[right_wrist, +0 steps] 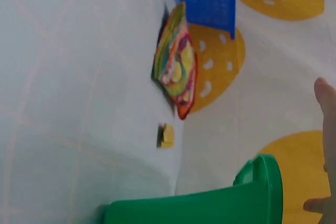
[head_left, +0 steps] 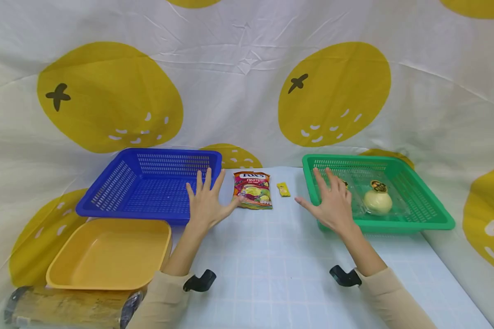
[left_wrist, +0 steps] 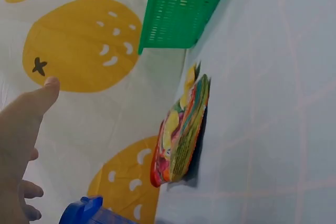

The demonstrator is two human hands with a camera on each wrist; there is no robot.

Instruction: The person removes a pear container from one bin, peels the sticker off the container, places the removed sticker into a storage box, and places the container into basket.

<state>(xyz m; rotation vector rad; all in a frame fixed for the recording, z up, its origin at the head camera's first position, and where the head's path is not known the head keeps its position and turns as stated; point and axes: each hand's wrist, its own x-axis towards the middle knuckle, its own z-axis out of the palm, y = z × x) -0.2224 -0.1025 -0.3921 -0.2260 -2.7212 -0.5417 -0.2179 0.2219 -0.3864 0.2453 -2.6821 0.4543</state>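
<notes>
My left hand (head_left: 207, 201), fingers spread and holding nothing, hovers by the right side of the blue basket (head_left: 148, 214). Its thumb overlaps the edge of a Fox's fruit candy bag (head_left: 253, 191) in the head view. That bag lies on the table between the two baskets, with a small yellow wrapped candy (head_left: 283, 189) to its right. My right hand (head_left: 333, 203), also spread and holding nothing, is over the near left corner of the green basket (head_left: 428, 219). Inside that basket sits a clear plastic box (head_left: 399, 201) with a round pale bun (head_left: 377, 202) bearing a dark-and-gold label.
A yellow plastic tub (head_left: 111, 256) stands in front of the blue basket at the left. Nearer still lies a plastic-wrapped brownish roll (head_left: 72, 308). White cloth printed with yellow fruit (head_left: 333, 91) hangs behind the pale checked table (head_left: 267, 265).
</notes>
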